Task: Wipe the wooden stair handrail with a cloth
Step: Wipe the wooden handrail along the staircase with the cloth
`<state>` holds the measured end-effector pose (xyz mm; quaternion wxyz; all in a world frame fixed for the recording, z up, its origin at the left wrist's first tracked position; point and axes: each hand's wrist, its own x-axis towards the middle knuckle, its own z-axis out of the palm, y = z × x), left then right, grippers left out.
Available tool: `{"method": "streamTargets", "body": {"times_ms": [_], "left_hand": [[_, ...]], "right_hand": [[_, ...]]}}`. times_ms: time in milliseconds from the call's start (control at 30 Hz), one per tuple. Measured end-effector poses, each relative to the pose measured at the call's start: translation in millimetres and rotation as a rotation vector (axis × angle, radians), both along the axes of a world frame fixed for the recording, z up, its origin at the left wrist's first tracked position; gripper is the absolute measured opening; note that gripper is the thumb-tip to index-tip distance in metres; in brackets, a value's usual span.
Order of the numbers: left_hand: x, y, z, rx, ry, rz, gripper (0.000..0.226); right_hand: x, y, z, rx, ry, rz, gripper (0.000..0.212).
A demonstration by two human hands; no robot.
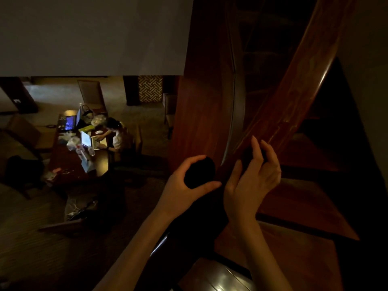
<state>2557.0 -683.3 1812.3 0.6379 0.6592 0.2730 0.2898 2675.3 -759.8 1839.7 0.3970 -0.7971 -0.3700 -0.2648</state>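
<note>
The wooden handrail (pixel 294 91) is reddish brown and curves from the upper right down toward my hands. A black cloth (pixel 199 172) is hard to make out in the dim light. My left hand (pixel 182 190) grips a bunched end of it, thumb and fingers curled round the bunch, just left of the rail's lower part. My right hand (pixel 252 183) is at the rail, its fingers curled round another dark fold of the cloth against the wood. The rest of the cloth hangs down between my forearms.
A curved glass panel (pixel 237 114) and a wood-clad wall (pixel 201 101) stand left of the rail. Wooden stair treads (pixel 304 206) descend at right. Far below on the left, a person sits at a cluttered table (pixel 69 162) with laptops and chairs.
</note>
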Motion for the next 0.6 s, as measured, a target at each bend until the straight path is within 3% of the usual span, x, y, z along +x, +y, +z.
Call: {"method": "streamTargets", "body": {"times_ms": [100, 300, 400, 600], "left_hand": [[2, 11, -8, -0.063, -0.057, 0.005, 0.058], [15, 38, -12, -0.225, -0.12, -0.264, 0.032], [31, 46, -15, -0.235, -0.144, -0.252, 0.022], [31, 54, -23, -0.204, -0.181, -0.33, 0.026]], "right_hand": [[0, 2, -2, -0.016, -0.048, -0.042, 0.049], [1, 3, -2, -0.036, -0.054, -0.079, 0.048], [0, 4, -1, -0.042, -0.054, -0.089, 0.047], [-1, 6, 1, -0.045, -0.083, -0.102, 0.043]]}}
